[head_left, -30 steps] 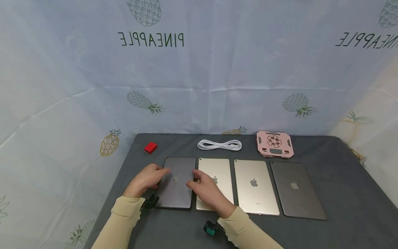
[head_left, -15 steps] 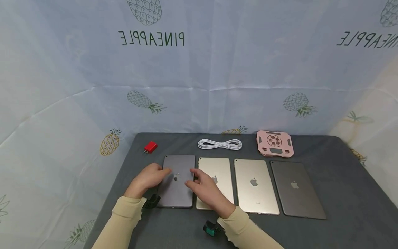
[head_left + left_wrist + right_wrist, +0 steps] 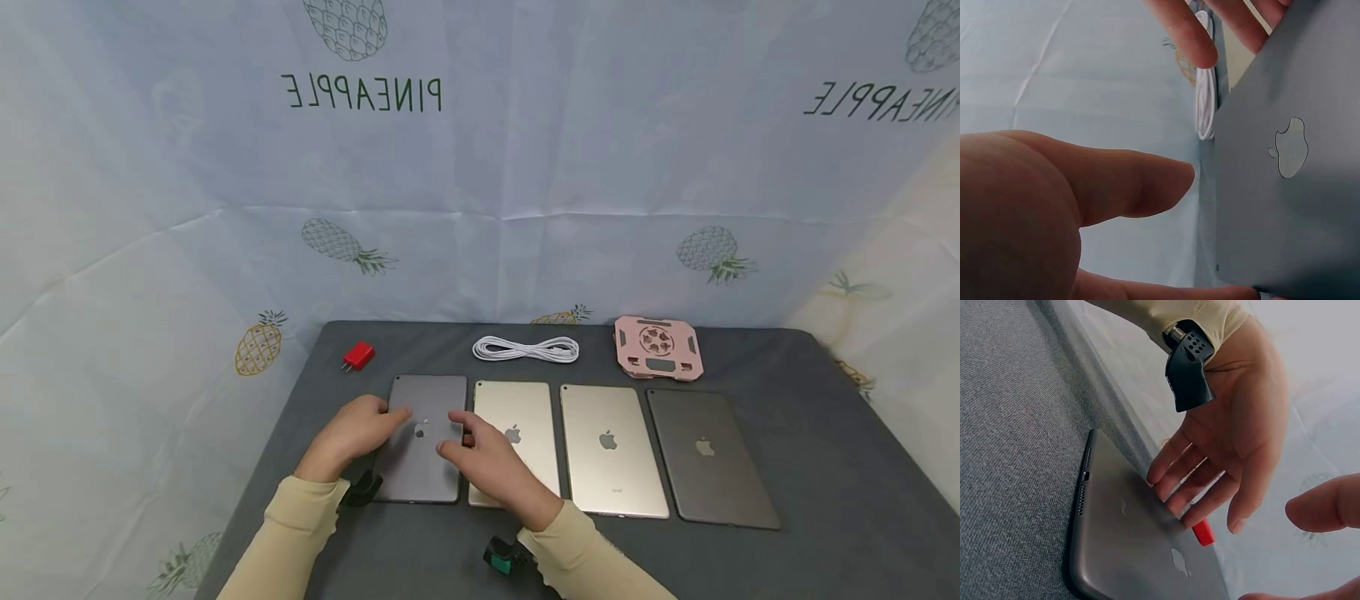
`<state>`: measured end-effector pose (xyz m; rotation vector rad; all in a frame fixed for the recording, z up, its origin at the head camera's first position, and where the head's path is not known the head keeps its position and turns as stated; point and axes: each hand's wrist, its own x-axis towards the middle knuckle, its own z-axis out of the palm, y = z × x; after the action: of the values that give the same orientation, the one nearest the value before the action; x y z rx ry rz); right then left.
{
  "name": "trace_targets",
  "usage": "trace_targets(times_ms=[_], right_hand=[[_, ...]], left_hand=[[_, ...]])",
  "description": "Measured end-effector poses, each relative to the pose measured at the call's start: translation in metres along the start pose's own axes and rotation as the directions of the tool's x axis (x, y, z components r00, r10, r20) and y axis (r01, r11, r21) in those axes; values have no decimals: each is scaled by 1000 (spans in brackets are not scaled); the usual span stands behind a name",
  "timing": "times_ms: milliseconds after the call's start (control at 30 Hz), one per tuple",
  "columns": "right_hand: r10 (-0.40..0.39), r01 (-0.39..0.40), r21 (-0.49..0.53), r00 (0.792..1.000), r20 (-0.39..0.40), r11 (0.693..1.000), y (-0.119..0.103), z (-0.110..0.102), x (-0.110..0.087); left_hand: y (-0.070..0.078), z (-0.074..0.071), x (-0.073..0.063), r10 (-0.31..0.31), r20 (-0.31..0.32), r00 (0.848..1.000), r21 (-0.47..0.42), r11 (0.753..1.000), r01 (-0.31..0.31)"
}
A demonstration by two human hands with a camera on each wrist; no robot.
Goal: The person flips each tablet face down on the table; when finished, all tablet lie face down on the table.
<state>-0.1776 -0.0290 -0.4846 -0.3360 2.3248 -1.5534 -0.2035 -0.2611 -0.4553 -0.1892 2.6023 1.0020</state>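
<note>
A dark grey tablet (image 3: 420,475) lies back up at the left of a row, its apple logo showing. My left hand (image 3: 360,433) is at its left side; in the right wrist view the straight fingers (image 3: 1179,472) reach down to its long edge. The left thumb (image 3: 1141,181) is held apart above the back. On the other side, my right hand (image 3: 495,458) has its index finger and thumb spread by the right edge, above the neighbouring gold tablet (image 3: 513,400). Neither hand curls round anything.
Right of these lie another gold tablet (image 3: 615,467) and a second dark grey tablet (image 3: 716,475). Behind the row are a red plug adapter (image 3: 359,356), a coiled white cable (image 3: 525,349) and a pink stand (image 3: 660,346) with a fan-like centre. A pineapple-print cloth (image 3: 495,167) hangs behind the table.
The left dark grey tablet has shifted slightly away from me and a little left of its gold neighbour. My right hand's fingers have moved slightly left. The other things stay put.
</note>
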Motion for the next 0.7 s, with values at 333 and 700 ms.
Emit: trace_targets(times_ms=[333,700], right_hand=[[-31,31,13,999,35,999,-2,-3,1],[-120,71,-238,973,-196,969,21,-79,-11]], left_hand=[[-1,-1,0,-2,-32,999,38,999,3],[-12,9,6,85,-115,990,58,995,-79]])
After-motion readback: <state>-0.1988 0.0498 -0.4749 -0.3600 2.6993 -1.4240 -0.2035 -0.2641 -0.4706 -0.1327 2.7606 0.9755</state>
